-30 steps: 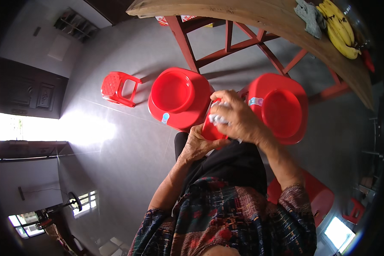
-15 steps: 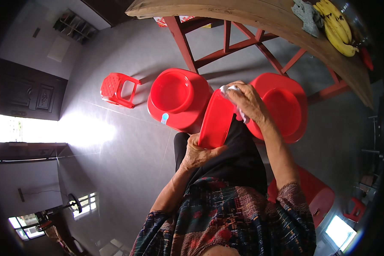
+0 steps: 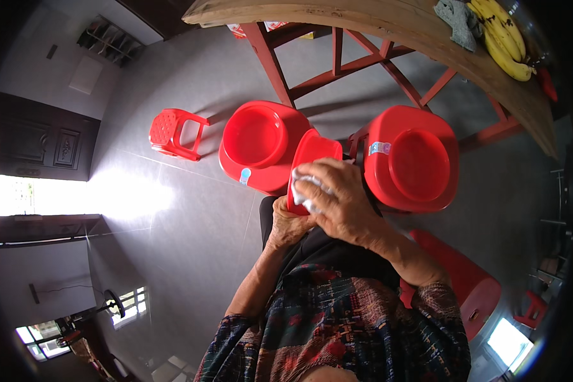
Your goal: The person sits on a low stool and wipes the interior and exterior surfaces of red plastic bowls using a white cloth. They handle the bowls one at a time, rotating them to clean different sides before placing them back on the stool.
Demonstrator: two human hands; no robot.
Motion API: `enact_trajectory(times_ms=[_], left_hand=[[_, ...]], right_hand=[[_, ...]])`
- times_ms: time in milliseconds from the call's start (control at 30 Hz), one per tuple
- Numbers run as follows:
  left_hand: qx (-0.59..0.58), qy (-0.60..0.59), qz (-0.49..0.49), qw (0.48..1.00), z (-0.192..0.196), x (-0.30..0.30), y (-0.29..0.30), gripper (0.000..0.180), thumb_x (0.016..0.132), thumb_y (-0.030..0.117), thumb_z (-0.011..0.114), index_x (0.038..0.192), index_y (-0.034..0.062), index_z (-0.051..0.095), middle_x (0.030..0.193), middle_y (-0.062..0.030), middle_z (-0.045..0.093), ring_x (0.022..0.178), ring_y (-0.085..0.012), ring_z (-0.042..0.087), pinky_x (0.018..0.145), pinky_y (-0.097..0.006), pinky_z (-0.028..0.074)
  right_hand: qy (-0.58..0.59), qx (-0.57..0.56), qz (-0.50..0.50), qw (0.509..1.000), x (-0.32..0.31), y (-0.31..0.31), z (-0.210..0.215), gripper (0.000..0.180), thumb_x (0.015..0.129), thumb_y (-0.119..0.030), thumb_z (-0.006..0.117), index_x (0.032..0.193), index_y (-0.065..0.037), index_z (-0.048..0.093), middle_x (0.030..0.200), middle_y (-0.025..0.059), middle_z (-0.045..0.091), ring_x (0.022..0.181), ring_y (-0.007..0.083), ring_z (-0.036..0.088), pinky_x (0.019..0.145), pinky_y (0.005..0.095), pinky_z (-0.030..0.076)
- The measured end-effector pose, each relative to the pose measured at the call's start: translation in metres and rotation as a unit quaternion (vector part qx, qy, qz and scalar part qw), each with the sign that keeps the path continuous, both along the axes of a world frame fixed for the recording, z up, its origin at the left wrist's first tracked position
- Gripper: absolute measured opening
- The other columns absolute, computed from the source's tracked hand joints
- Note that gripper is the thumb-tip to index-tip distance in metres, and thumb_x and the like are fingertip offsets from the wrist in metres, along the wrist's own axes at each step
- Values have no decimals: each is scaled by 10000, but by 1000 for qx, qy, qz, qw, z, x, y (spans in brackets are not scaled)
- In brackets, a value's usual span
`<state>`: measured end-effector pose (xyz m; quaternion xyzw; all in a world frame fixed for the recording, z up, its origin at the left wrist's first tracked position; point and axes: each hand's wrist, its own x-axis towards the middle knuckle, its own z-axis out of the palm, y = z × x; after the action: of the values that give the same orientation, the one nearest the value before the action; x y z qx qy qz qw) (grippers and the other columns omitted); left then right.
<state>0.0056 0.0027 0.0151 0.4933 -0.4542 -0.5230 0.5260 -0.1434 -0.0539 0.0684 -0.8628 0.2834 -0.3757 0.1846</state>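
Observation:
My left hand [image 3: 288, 224] grips the lower edge of a red plastic tray [image 3: 312, 153] held upright over my lap. My right hand [image 3: 340, 197] presses a white cloth [image 3: 302, 184] against the tray's face, fingers closed on the cloth. Most of the cloth is hidden under my fingers.
Two red plastic chairs [image 3: 261, 140] [image 3: 414, 156] stand on the grey tiled floor in front of me. A small red stool [image 3: 175, 130] is to the left. A wooden table [image 3: 388, 25] with red legs carries bananas [image 3: 500, 38] and a grey rag [image 3: 457, 19]. Another red seat [image 3: 468, 280] is at my right.
My right hand with the cloth has come back down across the tray's face toward me. The tray has tilted and now shows less of its length.

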Motion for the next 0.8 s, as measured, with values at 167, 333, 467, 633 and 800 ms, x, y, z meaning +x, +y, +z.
enact_trajectory(times_ms=[167,333,467,633,800], left_hand=[[-1,-62,-27,998,9,-5,4,213,691,59,801,853,32,664,757,-2,676,699,-49,609,652,-234,497],[-120,-130,-73,982,19,-7,8,244,665,66,818,821,16,638,686,-50,637,608,-126,617,610,-249,479],[-71,-104,-126,984,12,-5,7,285,654,78,838,854,25,642,788,-11,663,710,-85,613,659,-251,483],[72,121,-212,967,16,16,1,514,622,122,875,1054,0,626,959,6,660,871,-61,580,790,-264,490],[100,-73,-120,985,42,2,-23,494,665,133,846,1088,29,614,972,1,659,885,-78,582,811,-285,495]], right_hand=[[-98,150,-2,984,-11,-41,-9,289,804,-51,612,1091,-34,583,1186,121,522,1112,271,511,924,374,453],[-254,492,90,828,-34,-79,-30,250,822,-98,599,1061,-27,624,1071,74,622,960,143,574,893,287,457],[-259,493,156,816,-46,-90,-33,168,782,-78,580,942,-35,605,904,30,601,767,97,553,699,257,471],[-104,308,190,926,-41,-86,-13,195,660,52,528,832,-38,548,813,38,554,747,142,559,698,284,478],[18,44,141,989,-16,-60,4,295,597,-21,673,879,-83,608,975,68,556,1016,236,544,913,422,383]])
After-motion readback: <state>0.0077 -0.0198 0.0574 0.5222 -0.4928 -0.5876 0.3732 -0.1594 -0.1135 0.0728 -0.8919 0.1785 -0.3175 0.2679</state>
